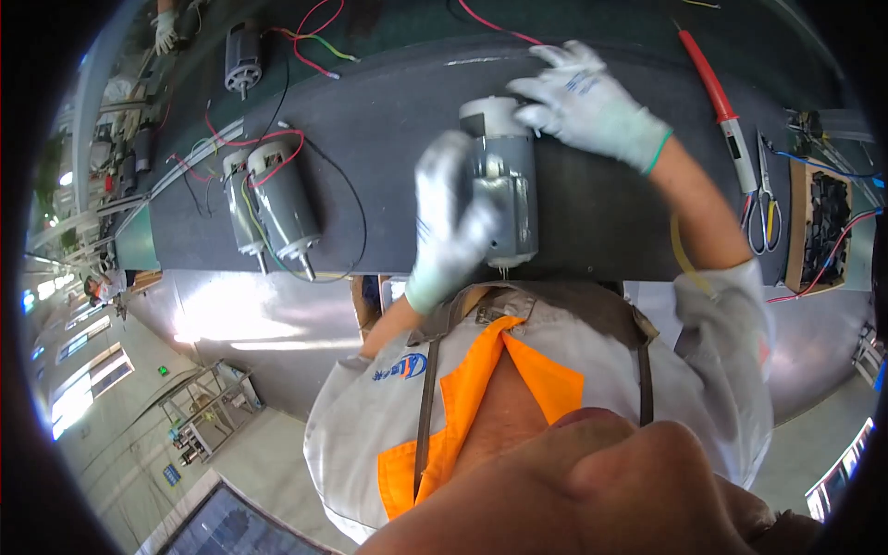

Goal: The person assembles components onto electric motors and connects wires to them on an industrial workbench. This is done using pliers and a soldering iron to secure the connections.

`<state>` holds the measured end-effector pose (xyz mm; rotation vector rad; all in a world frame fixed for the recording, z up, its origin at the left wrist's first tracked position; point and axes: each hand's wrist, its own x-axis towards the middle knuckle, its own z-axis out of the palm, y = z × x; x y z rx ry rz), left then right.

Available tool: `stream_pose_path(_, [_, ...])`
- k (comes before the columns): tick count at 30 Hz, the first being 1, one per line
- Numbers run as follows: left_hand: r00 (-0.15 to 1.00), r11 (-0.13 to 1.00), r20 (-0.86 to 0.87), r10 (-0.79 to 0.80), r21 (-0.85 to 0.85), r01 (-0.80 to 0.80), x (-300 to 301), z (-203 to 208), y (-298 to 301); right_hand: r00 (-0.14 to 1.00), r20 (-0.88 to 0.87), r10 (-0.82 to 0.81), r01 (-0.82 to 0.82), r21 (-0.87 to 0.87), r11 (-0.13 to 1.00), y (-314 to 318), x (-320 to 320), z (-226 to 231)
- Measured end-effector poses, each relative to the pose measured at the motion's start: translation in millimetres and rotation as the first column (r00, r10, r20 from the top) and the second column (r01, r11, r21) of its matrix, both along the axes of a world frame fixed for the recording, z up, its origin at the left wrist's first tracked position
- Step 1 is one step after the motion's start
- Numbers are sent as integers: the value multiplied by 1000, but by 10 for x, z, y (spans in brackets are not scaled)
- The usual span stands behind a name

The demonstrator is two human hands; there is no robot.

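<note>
A grey cylindrical electric motor (507, 199) with a white end cap (490, 117) lies on the dark worktop in front of me, its shaft end toward my body. Along its left side is my left hand (449, 222) in a white glove. Motion smears its fingers, and whether it grips the motor cannot be made out. My right hand (583, 97), also gloved, reaches over beside the white cap. Its fingers are spread, the lower ones close to or touching the cap. A red wire (499, 23) runs up to its upper fingertips; a hold on it is not visible.
Two grey motors (282, 199) with loose wires lie to the left, and another motor (243, 60) stands farther back. At right are a red-and-white pen-shaped tool (717, 92), scissors (764, 213) and a cardboard box (797, 231) of small dark pieces. The worktop's near edge (370, 272) runs before my body.
</note>
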<state>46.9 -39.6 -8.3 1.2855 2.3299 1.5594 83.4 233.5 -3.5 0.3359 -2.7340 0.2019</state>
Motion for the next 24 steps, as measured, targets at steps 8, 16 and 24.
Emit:
stream_pose_path(8, [966, 966, -102, 237, 124, -224, 278, -217, -176, 614, 711, 342, 345, -632, 694, -289, 540, 339])
stream_pose_path(16, [864, 919, -330, 380, 242, -311, -1218, 317, 977, 993, 115, 10, 99, -893, 439, -428, -1090, -22])
stream_pose_path(24, [745, 832, 662, -83, 457, -314, -2769, -146, 1557, 826, 504, 252, 411, -845, 341, 46, -1522, 168])
